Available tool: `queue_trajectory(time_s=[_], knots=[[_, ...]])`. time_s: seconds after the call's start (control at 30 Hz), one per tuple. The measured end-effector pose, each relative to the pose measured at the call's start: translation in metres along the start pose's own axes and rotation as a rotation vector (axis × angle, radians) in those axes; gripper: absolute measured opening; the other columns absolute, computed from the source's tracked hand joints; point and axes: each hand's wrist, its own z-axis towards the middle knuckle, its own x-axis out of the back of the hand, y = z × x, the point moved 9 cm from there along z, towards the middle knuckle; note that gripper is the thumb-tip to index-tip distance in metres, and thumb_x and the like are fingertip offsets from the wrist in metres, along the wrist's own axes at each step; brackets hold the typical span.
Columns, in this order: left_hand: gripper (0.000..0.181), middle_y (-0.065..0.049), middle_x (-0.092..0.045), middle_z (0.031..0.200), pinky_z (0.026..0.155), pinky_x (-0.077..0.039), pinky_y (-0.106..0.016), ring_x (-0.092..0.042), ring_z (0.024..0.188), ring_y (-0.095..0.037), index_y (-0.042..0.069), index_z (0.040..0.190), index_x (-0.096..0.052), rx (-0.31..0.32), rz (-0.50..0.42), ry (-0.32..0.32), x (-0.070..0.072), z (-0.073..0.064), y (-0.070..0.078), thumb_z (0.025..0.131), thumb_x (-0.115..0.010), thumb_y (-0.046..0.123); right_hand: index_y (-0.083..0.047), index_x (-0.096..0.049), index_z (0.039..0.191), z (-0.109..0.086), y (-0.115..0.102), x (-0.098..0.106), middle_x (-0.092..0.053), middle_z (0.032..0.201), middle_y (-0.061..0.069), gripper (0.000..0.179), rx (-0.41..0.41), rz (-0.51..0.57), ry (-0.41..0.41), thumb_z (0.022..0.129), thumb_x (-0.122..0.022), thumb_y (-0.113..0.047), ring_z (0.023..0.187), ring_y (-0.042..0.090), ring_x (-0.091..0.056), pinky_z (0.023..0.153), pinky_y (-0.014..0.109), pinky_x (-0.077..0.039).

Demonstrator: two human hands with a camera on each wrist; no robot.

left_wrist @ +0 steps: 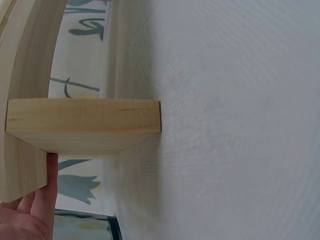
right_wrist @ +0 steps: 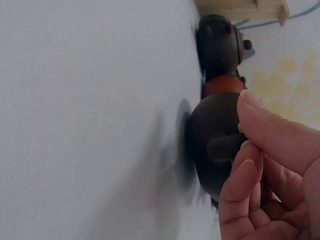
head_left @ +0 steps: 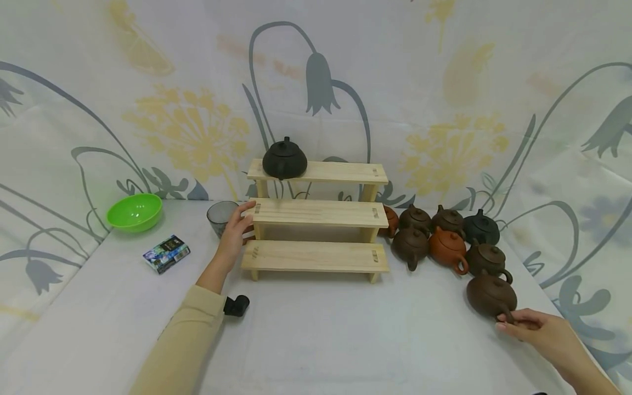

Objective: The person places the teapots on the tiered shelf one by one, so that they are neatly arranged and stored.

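Observation:
My left hand (head_left: 236, 233) grips the left end of the middle board of a three-step wooden shelf stand (head_left: 318, 213). In the left wrist view, fingers (left_wrist: 46, 202) reach under the end of a board. A dark brown teapot (head_left: 490, 295) is at the front of the teapot group on the right. My right hand (head_left: 540, 332) pinches it by its handle, thumb against fingertips. The right wrist view shows this teapot (right_wrist: 212, 117) close to the cloth; whether its base touches is unclear. A black teapot (head_left: 285, 160) stands on the top board, toward the left.
Several brown, orange-red and dark teapots (head_left: 446, 246) crowd together right of the stand. A grey glass cup (head_left: 215, 217) stands behind my left hand. Farther left are a green bowl (head_left: 134, 215) and a small patterned box (head_left: 167, 254). A floral cloth (head_left: 395, 82) hangs behind the white-covered table (head_left: 345, 334).

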Motion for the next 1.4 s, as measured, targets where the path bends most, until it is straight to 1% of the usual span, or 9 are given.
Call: queue_trajectory(time_s=[0.1, 0.17, 0.47, 0.6, 0.77, 0.97, 1.13, 1.33, 1.4], knots=[[0.043, -0.019, -0.032, 0.139, 0.098, -0.031, -0.052, -0.038, 0.122, -0.038, 0.015, 0.145, -0.028, 0.003, -0.007, 0.002, 0.0, 0.0, 0.0, 0.102, -0.03, 0.023, 0.008, -0.062, 0.1, -0.002, -0.007, -0.008, -0.071, 0.088, 0.0, 0.042, 0.029, 0.072, -0.001, 0.08, -0.074, -0.026, 0.076, -0.004, -0.059, 0.064, 0.022, -0.047], [0.043, -0.019, -0.033, 0.138, 0.097, -0.032, -0.051, -0.039, 0.122, -0.038, 0.016, 0.145, -0.029, 0.006, -0.01, 0.005, 0.0, 0.0, 0.0, 0.102, -0.029, 0.023, 0.006, -0.063, 0.097, -0.004, -0.012, -0.013, -0.07, 0.087, -0.002, 0.036, 0.046, 0.092, 0.003, 0.081, -0.074, -0.025, 0.077, -0.002, -0.06, 0.064, 0.022, -0.048], [0.043, -0.02, -0.034, 0.137, 0.097, -0.032, -0.051, -0.04, 0.121, -0.037, 0.014, 0.145, -0.029, 0.008, -0.026, 0.001, 0.0, 0.0, 0.0, 0.102, -0.029, 0.022, 0.007, -0.064, 0.096, -0.011, -0.04, -0.039, -0.069, 0.089, 0.001, 0.034, 0.034, 0.164, -0.027, 0.08, -0.075, -0.02, 0.077, 0.004, -0.061, 0.067, 0.023, -0.05], [0.043, -0.02, -0.034, 0.137, 0.097, -0.032, -0.051, -0.04, 0.121, -0.038, 0.014, 0.145, -0.028, 0.003, -0.027, -0.004, -0.001, 0.0, 0.0, 0.102, -0.029, 0.023, 0.006, -0.064, 0.094, -0.015, -0.058, -0.045, -0.068, 0.089, 0.002, 0.031, 0.048, 0.164, -0.019, 0.08, -0.075, -0.02, 0.076, 0.006, -0.061, 0.067, 0.023, -0.05], [0.043, -0.019, -0.035, 0.136, 0.097, -0.033, -0.051, -0.041, 0.121, -0.037, 0.015, 0.145, -0.029, 0.004, -0.038, -0.004, -0.001, 0.0, 0.0, 0.102, -0.03, 0.023, 0.005, -0.065, 0.092, -0.02, -0.087, -0.047, -0.067, 0.087, 0.0, 0.025, 0.153, 0.166, 0.019, 0.081, -0.073, -0.017, 0.075, 0.006, -0.06, 0.066, 0.023, -0.049], [0.043, -0.019, -0.034, 0.138, 0.097, -0.032, -0.051, -0.04, 0.121, -0.037, 0.014, 0.145, -0.029, 0.002, -0.032, 0.002, -0.001, 0.0, -0.001, 0.102, -0.03, 0.023, 0.005, -0.067, 0.09, -0.024, -0.121, -0.048, -0.068, 0.087, 0.002, 0.018, 0.298, 0.237, 0.037, 0.082, -0.072, -0.01, 0.077, 0.008, -0.062, 0.066, 0.022, -0.05], [0.043, -0.019, -0.034, 0.137, 0.097, -0.032, -0.051, -0.04, 0.12, -0.037, 0.014, 0.144, -0.03, 0.002, -0.035, 0.004, 0.0, 0.001, -0.002, 0.102, -0.031, 0.023, 0.004, -0.067, 0.087, -0.024, -0.146, -0.049, -0.066, 0.088, 0.003, 0.016, 0.363, 0.261, 0.048, 0.08, -0.073, -0.01, 0.078, 0.008, -0.062, 0.066, 0.021, -0.05], [0.043, -0.019, -0.034, 0.139, 0.097, -0.031, -0.052, -0.039, 0.122, -0.037, 0.014, 0.145, -0.029, 0.003, -0.031, -0.002, -0.001, 0.0, -0.001, 0.102, -0.03, 0.023, 0.009, -0.066, 0.091, -0.022, -0.175, -0.051, -0.066, 0.084, -0.003, 0.02, 0.429, 0.287, 0.041, 0.081, -0.072, -0.007, 0.076, 0.01, -0.061, 0.066, 0.022, -0.049], [0.043, -0.019, -0.034, 0.139, 0.098, -0.031, -0.052, -0.039, 0.122, -0.037, 0.014, 0.145, -0.029, 0.005, -0.029, -0.004, -0.001, 0.0, -0.001, 0.103, -0.03, 0.024, 0.009, -0.066, 0.091, -0.022, -0.184, -0.053, -0.066, 0.084, -0.003, 0.02, 0.447, 0.295, 0.035, 0.081, -0.072, -0.008, 0.075, 0.011, -0.06, 0.066, 0.022, -0.048]])
